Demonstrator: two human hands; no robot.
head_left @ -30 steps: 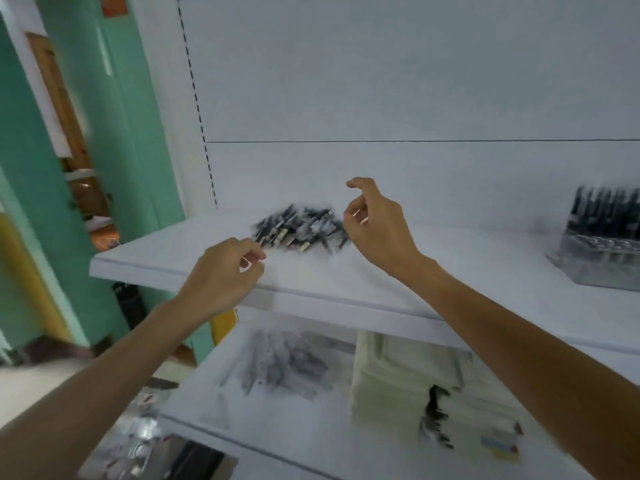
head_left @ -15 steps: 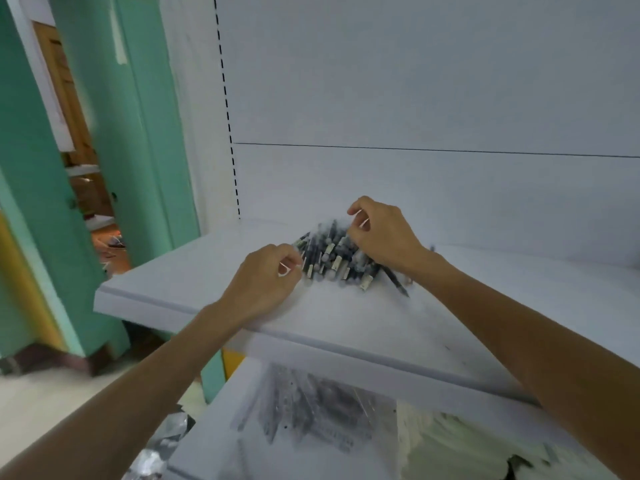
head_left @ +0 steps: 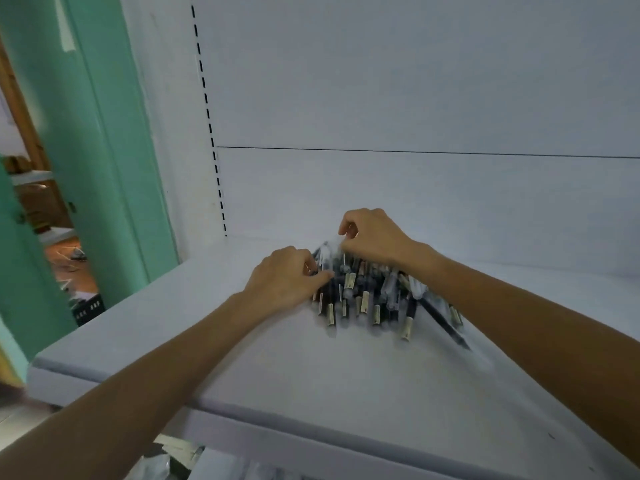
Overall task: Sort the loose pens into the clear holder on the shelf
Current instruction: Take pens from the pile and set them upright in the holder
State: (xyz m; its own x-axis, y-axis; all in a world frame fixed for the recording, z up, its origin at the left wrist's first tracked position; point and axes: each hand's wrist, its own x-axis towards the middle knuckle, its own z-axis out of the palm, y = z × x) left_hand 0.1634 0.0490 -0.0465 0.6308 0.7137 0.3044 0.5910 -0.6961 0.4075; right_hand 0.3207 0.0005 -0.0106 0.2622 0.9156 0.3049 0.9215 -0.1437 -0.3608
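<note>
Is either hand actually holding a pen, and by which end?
Cannot tell: left hand and right hand curl fingers onto the pen pile at its far side, but blur hides any grip.

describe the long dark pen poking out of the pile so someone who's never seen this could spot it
Start at the white shelf, where a pile of pens lies near the back wall. At the pile's front right edge lies the long dark pen. Its neighbours point forward and show pale ends; this one slants out to the right, dark all along, reaching farthest forward.
</note>
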